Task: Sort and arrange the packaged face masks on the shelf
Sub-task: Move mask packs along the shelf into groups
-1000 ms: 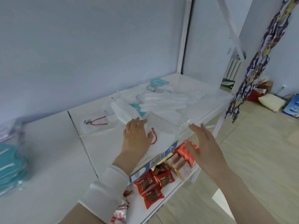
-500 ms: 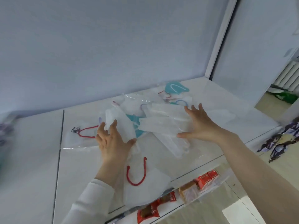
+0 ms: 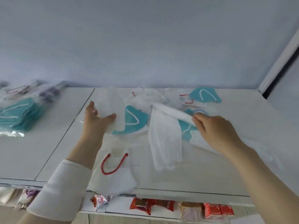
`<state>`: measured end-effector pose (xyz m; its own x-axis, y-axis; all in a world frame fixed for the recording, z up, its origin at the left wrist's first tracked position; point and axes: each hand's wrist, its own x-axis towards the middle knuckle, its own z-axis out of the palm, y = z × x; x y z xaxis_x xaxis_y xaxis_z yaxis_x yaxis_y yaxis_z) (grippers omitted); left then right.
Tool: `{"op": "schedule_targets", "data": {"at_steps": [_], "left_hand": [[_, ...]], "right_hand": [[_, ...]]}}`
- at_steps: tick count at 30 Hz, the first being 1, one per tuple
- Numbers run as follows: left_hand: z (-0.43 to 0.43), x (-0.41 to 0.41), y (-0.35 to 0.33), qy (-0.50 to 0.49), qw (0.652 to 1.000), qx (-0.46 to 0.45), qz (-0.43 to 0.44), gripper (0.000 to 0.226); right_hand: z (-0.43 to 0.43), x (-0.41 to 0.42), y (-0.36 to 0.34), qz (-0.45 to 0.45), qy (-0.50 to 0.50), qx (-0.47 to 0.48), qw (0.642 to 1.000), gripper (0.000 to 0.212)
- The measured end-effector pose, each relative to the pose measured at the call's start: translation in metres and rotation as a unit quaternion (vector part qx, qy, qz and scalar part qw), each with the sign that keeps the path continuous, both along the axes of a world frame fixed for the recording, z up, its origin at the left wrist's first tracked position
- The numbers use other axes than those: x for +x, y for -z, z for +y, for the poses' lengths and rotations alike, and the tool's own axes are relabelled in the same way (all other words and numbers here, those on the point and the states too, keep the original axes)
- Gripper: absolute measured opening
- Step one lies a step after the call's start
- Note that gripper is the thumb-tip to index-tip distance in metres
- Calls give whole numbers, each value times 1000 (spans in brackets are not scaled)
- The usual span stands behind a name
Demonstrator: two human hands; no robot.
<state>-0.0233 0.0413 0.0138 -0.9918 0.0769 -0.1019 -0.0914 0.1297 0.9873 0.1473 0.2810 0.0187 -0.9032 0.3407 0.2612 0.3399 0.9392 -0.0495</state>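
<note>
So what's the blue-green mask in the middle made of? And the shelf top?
The teal mask looks like soft, matte non-woven fabric, faintly textured, with a white cord loop. The shelf top is smooth, slightly glossy white, maybe painted metal or laminate; the look alone doesn't settle it.

Two hands: left hand (image 3: 95,122) and right hand (image 3: 215,128).

Three loose teal masks: back teal mask (image 3: 205,95) at 1 o'clock, middle teal mask (image 3: 134,122) at centre, covered teal mask (image 3: 186,128) at 3 o'clock.

One stack of teal masks (image 3: 16,117) at 9 o'clock; how many it holds cannot be told.

One white mask with red ear loops (image 3: 113,173) at 6 o'clock.

Two plain white pieces near centre: glove-shaped piece (image 3: 165,141) and folded piece (image 3: 171,113).

On the lower shelf (image 3: 119,206) at 6 o'clock: four red snack packets (image 3: 140,206), one red-and-white packet (image 3: 101,201), one brownish packet (image 3: 189,207).
</note>
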Motion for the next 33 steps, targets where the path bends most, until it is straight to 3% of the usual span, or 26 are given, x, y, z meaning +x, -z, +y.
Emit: {"op": "schedule_targets", "data": {"at_steps": [2, 5, 7, 11, 13, 17, 23, 27, 30, 33], "left_hand": [[6, 20, -4, 7, 995, 96, -22, 77], [23, 51, -7, 47, 983, 175, -31, 67], [38, 66, -5, 89, 977, 194, -21, 61], [63, 90, -5, 154, 966, 204, -33, 42], [71, 101, -4, 176, 956, 230, -53, 38], [77, 114, 1, 216, 923, 296, -114, 35], [75, 117, 5, 230, 903, 330, -152, 27], [73, 114, 6, 277, 894, 314, -158, 53], [74, 114, 8, 289, 908, 278, -116, 45], [73, 111, 10, 240, 933, 254, -87, 30]], "right_hand": [[8, 0, -10, 109, 9, -75, 991, 36], [16, 3, -25, 264, 46, -269, 925, 27], [24, 1, -29, 285, 78, -389, 873, 27], [15, 3, -25, 260, 82, -673, 688, 24], [6, 8, -17, 242, 59, -714, 654, 22], [-7, 18, -6, 246, 55, -716, 651, 24], [-20, 22, 0, 260, 79, -665, 696, 26], [-25, 22, 0, 263, 76, -661, 698, 27], [-29, 19, 2, 260, 70, -665, 696, 24], [-28, 20, 6, 254, 67, -654, 709, 26]]}}
